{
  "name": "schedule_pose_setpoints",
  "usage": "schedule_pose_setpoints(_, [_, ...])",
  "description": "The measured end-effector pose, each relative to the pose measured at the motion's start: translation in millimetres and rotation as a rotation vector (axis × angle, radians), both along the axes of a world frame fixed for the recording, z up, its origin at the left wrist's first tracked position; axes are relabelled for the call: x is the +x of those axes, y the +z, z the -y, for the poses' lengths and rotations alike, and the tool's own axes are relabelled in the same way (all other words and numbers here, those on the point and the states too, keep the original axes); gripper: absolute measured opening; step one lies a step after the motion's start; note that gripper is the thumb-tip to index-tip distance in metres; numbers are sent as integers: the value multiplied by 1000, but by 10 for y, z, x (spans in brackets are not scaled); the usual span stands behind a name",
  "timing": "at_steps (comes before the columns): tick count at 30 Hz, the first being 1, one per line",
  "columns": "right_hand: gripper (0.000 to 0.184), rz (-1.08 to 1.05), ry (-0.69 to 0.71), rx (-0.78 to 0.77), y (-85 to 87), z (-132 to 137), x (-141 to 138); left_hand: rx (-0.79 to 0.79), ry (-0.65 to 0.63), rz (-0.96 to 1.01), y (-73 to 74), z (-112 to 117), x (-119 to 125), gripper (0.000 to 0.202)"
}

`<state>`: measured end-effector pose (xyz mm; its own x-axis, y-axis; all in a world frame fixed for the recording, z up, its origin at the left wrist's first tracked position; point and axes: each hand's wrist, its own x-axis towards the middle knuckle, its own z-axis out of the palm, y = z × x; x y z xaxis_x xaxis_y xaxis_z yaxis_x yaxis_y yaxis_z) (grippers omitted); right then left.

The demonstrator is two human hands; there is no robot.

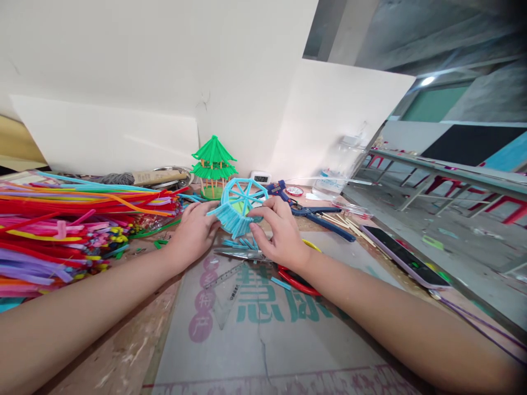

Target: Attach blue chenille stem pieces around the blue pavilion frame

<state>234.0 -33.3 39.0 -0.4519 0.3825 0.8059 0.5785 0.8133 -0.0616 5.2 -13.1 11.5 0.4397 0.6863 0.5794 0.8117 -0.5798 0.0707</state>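
Note:
A light-blue pipe-cleaner frame (240, 206), a spoked wheel with a fringe of short blue pieces along its lower left edge, stands tilted on the table between my hands. My left hand (193, 230) is closed on the fringe at the frame's left side. My right hand (280, 230) pinches the frame's right rim with thumb and fingers. Short blue cut pieces (241, 243) lie under the frame. Behind it stands a green two-tier pagoda model (213, 164) on thin wooden posts.
A large pile of coloured pipe cleaners (61, 230) fills the left. Red-handled scissors (263, 260) lie under my right wrist, a blue glue gun (308, 211) and wooden sticks (341, 221) beyond it, a phone (405, 258) at the right, a clear ruler (224, 296) on the printed mat (263, 334).

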Motion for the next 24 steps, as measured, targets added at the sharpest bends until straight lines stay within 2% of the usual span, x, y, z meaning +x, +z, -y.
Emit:
schedule_pose_setpoints(17, [12,-9,-2,2,-2,-6,-14,-13,4,2,-24,-31,-7,31])
schedule_pose_setpoints(24, [27,-68,62,-61,10,4,12,-103,-1,33,-21,-48,-11,22])
